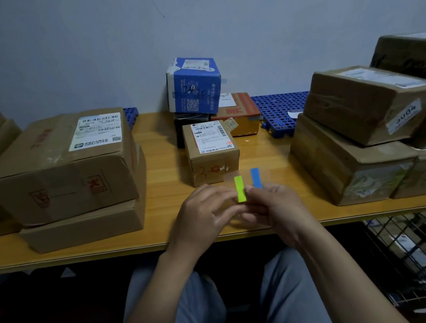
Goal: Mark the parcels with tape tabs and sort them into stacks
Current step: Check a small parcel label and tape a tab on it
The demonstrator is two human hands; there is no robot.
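Both my hands meet above the table's front edge, holding a clear strip of tape tabs. My left hand pinches the strip beside the green tab. My right hand grips it under the blue tab. Just behind the tabs stands a small brown parcel with a white label and a small orange tab at the label's corner. Behind it, a blue parcel sits on a dark box, and a red-and-yellow parcel lies to the right.
A stack of large brown cartons fills the table's left side, and another stack fills the right. Blue perforated trays lie at the back by the wall. A wire basket stands below right. The wooden table has bare surface in front.
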